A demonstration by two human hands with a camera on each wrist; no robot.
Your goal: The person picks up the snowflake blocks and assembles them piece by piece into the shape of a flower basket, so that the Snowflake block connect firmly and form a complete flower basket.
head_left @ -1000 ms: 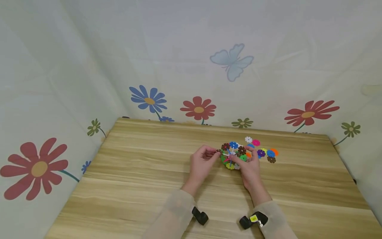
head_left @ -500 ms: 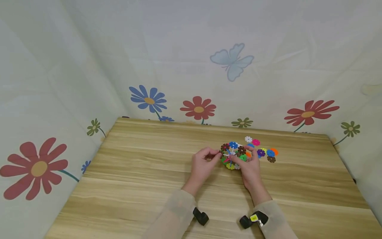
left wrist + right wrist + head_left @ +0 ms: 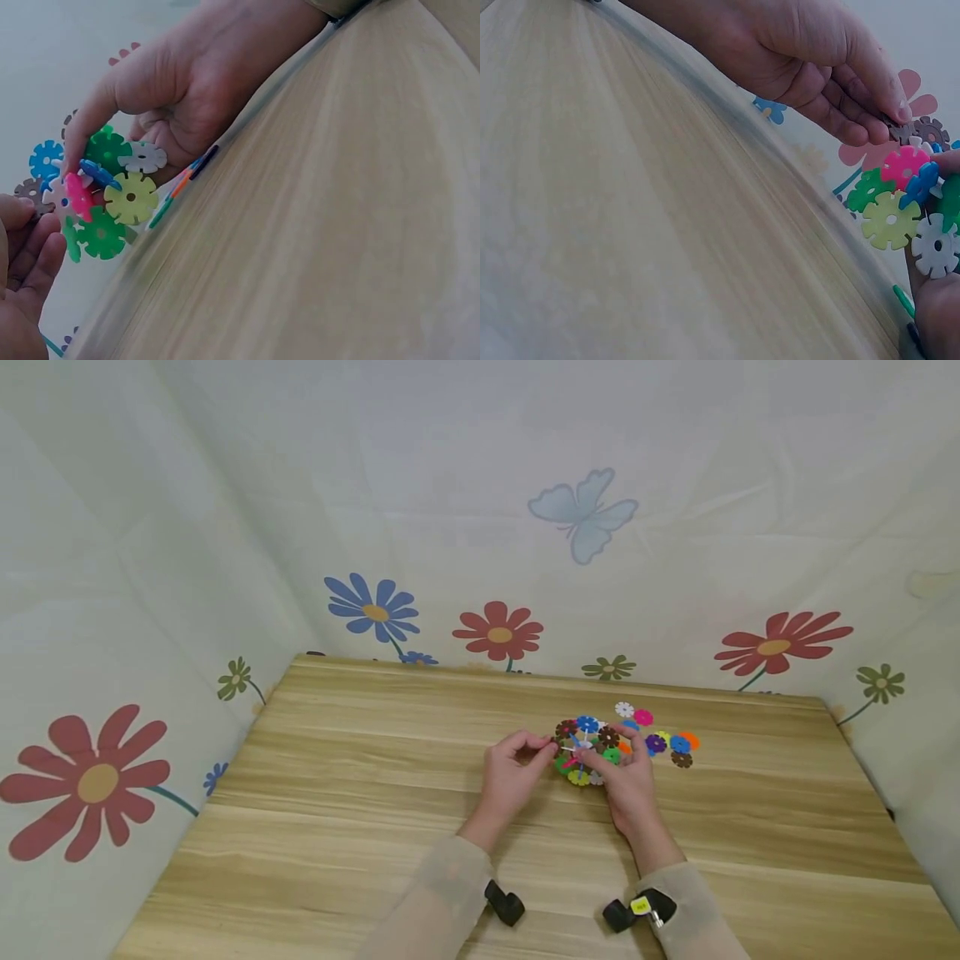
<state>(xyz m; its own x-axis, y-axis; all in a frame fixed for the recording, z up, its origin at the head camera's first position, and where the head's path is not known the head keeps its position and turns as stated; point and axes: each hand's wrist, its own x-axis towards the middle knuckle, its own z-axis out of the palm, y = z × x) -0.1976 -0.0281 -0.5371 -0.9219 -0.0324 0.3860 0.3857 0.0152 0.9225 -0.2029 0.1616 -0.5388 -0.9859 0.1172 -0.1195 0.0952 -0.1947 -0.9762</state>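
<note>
Several notched plastic snowflake discs are joined into a rounded, many-coloured cluster (image 3: 578, 777) above the table. My right hand (image 3: 632, 783) grips it from the right, thumb on the near side and fingers behind. At its left edge my left hand (image 3: 512, 777) pinches a brown snowflake disc (image 3: 901, 133) between thumb and index finger. In the left wrist view, a yellow disc (image 3: 131, 197), a pink disc (image 3: 78, 196) and a green disc (image 3: 102, 234) face the camera. A white disc (image 3: 936, 245) shows low on the cluster in the right wrist view. My right fingers hide part of the far side.
Loose snowflake discs lie right of and behind the cluster, among them a white disc (image 3: 624, 710), a pink disc (image 3: 643, 717) and a purple disc (image 3: 656, 743). The wooden table (image 3: 360, 793) meets a flower-printed curtain (image 3: 435, 527) at its back edge.
My left hand has shifted slightly right, its fingertips closing in over the brown disc at the cluster's left edge. The right hand and the loose discs have stayed in place.
</note>
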